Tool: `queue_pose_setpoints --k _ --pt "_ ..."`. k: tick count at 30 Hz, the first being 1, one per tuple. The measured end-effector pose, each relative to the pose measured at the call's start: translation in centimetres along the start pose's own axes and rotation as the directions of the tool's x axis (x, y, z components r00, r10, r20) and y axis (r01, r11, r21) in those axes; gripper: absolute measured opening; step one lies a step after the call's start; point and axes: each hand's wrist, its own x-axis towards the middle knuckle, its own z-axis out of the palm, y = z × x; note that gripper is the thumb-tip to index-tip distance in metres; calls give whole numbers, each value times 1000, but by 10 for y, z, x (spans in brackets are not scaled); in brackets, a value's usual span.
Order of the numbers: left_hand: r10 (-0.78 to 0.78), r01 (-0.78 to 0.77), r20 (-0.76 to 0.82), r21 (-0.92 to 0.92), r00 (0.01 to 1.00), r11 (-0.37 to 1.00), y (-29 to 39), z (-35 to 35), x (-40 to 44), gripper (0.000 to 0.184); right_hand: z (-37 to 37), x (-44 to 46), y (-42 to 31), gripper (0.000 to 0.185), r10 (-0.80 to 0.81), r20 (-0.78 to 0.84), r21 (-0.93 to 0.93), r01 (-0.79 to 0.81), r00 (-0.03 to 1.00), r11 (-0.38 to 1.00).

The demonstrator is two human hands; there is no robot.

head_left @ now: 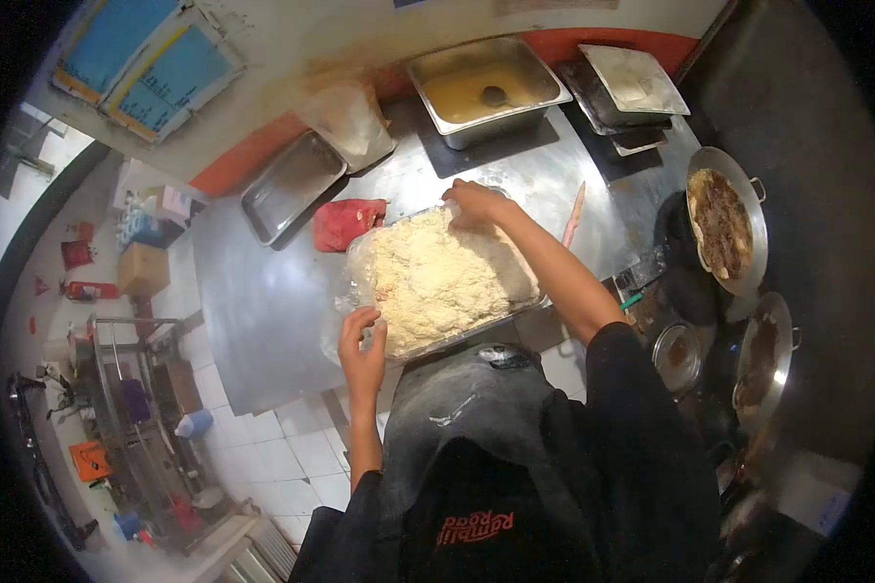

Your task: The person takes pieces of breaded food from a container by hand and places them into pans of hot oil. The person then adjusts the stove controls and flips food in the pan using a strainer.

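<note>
A metal tray (444, 342) in front of me is heaped with pale yellow, floury crumbs (437, 282). Clear plastic (352, 282) sticks out past its left end. My left hand (362, 352) is at the tray's near left corner, beside the plastic, its fingers bent and the thumb apart from them. Over the far edge of the tray reaches my right hand (476, 206), fingers curved down at the crumbs and spread apart; some fingertips are hidden. A red cloth (348, 224) lies against the far left side of the tray.
Behind the tray stand a deep steel pan (486, 92) of yellow liquid, an oblong steel tray (294, 185) and a plastic bag (350, 121). A pink-handled knife (575, 214) lies to the right. Two wide pans (727, 223) (766, 360) with brown contents stand farther right.
</note>
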Motion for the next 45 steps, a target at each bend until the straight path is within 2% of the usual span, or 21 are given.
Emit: queue_pose_setpoints --k 5,7,11,13,14,17,18,21,22,24,29,31,33,35,38,39,40,42,43,44,45 --pt "-35 35 60 0 998 999 -23 -11 11 20 -28 -4 -9 51 44 155 65 -55 987 996" --pt "-9 9 60 2 998 1000 -23 -12 20 20 -25 -17 -8 40 -55 42 97 50 998 994" --pt "21 -18 151 -23 988 1000 -22 -1 44 19 -24 -57 -11 33 -74 -125 214 100 989 972" --pt "133 -131 179 -24 975 991 -25 15 56 19 -21 -78 -11 32 -31 -190 314 90 981 945" --pt "94 -90 195 -31 976 995 -18 22 57 18 -19 -85 -11 31 -40 -230 334 118 972 935" --pt "187 -165 286 -98 940 981 2 45 69 17 -19 -99 -14 28 -109 -366 347 244 924 906" --pt "229 -221 299 -63 926 973 7 53 70 18 -20 -97 -20 27 -43 -296 368 155 954 917" --pt "334 -307 360 -130 871 943 19 82 75 18 -15 -89 -24 28 2 -237 442 106 971 891" --pt "335 -300 382 -151 861 942 25 89 74 17 -19 -90 -28 28 -3 -241 451 115 971 885" --pt "328 -300 421 -134 846 945 40 99 68 17 -33 -90 -34 30 -147 -343 240 238 928 941" --pt "323 -325 484 -83 813 942 57 118 44 17 -79 -97 -42 30 -105 -370 302 227 923 926" --pt "334 -319 506 -120 795 940 51 127 40 18 -96 -119 -32 27 -167 -581 256 374 797 891" --pt "416 -427 457 -85 786 900 34 139 42 20 -116 -164 -17 25 -110 -676 262 378 728 888" --pt "356 -387 497 -43 791 921 45 149 43 20 -139 -237 -11 28 118 -701 365 212 704 907" --pt "378 -387 508 -93 774 917 47 162 47 21 -141 -352 40 32 327 -787 380 -7 523 925" --pt "361 -377 494 -72 791 924 48 166 48 22 -149 -400 41 31 509 -710 504 -153 486 850" --pt "341 -365 473 -44 812 930 49 168 48 23 -153 -447 44 30 636 -663 582 -263 394 770" --pt "296 -329 460 -9 837 944 53 168 48 24 -138 -533 73 32 699 -694 586 -428 173 688" --pt "241 -284 439 34 866 958 52 167 49 24 -131 -578 87 33 688 -716 542 -524 121 657" --pt "250 -290 414 36 875 956 38 167 53 25 -125 -616 95 34 760 -650 572 -656 4 492" --pt "238 -280 402 47 884 959 41 167 49 25 -117 -647 102 34 766 -640 595 -666 -56 449"
